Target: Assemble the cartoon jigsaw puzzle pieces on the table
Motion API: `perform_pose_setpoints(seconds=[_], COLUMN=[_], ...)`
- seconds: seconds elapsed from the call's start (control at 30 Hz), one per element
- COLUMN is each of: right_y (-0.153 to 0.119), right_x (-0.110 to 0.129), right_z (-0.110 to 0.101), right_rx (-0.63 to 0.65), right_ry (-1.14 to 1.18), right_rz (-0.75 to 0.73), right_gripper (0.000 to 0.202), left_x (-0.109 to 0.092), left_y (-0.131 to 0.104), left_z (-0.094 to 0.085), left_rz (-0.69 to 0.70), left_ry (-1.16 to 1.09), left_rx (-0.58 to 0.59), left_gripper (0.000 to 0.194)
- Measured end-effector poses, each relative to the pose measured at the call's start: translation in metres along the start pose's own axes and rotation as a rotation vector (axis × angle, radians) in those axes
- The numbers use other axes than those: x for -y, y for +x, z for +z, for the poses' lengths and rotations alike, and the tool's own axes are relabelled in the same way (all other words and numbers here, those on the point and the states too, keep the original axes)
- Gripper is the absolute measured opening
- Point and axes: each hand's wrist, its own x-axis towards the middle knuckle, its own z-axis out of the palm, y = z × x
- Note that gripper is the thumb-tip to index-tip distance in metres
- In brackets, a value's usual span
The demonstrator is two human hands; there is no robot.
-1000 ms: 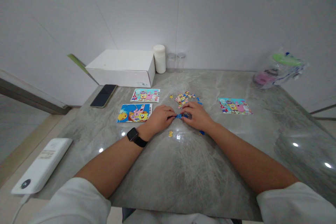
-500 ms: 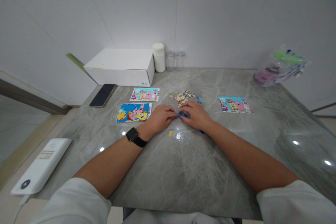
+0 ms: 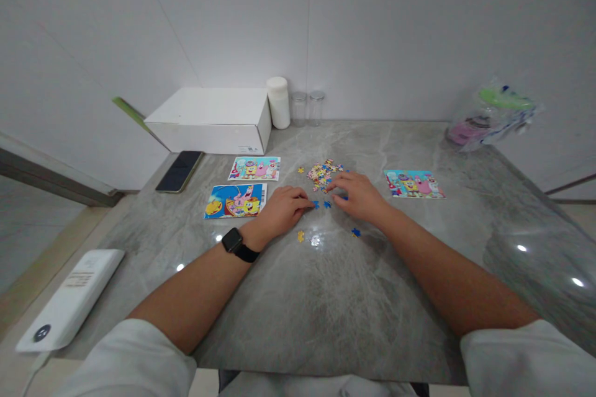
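Small blue jigsaw pieces lie near the middle of the grey table. My left hand (image 3: 285, 209), wearing a black watch, rests there with thumb and fingertips closed at the edge of one blue jigsaw piece (image 3: 316, 205). Just right of it is a second blue piece (image 3: 328, 204), apart from the first. My right hand (image 3: 358, 197) holds nothing; its fingers are spread over the table beside that piece, fingertips close to the pile of mixed jigsaw pieces (image 3: 321, 173). Nearer to me lie a yellow piece (image 3: 300, 236) and a blue and yellow piece (image 3: 356, 232).
Cartoon picture cards lie left (image 3: 254, 168), nearer left (image 3: 235, 201) and right (image 3: 414, 184). Along the wall stand a white box (image 3: 209, 121), a white bottle (image 3: 279, 103) and two glass jars. A phone (image 3: 179, 171), white power bank (image 3: 72, 298) and bagged cup (image 3: 488, 118) sit farther out.
My right hand has let go of the blue piece, opened and moved slightly right and up, uncovering the pieces beneath. My left hand stays at its blue piece.
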Motion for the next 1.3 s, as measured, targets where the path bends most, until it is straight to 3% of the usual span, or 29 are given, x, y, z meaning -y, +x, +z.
perform_pose_setpoints(seconds=[0.13,0.27,0.7,1.3], right_y=[-0.001,-0.003,-0.004,-0.003], right_x=[0.006,0.011,0.013,0.014], right_z=[-0.011,-0.005,0.014,0.008], right_rx=[0.137,0.189,0.133,0.142], right_ry=[-0.129,-0.165,-0.122,-0.216], right_rz=[0.050,0.051,0.050,-0.092], right_gripper=[0.022,0.022,0.014,0.017], left_x=[-0.002,-0.004,-0.005,-0.004], left_y=[0.000,0.000,0.000,0.000], left_z=[-0.002,-0.003,-0.003,0.000], left_rz=[0.005,0.003,0.013,0.028], left_ry=[0.007,0.002,0.017,0.035], left_rx=[-0.001,-0.004,0.015,0.012], left_gripper=[0.028,0.027,0.031,0.030])
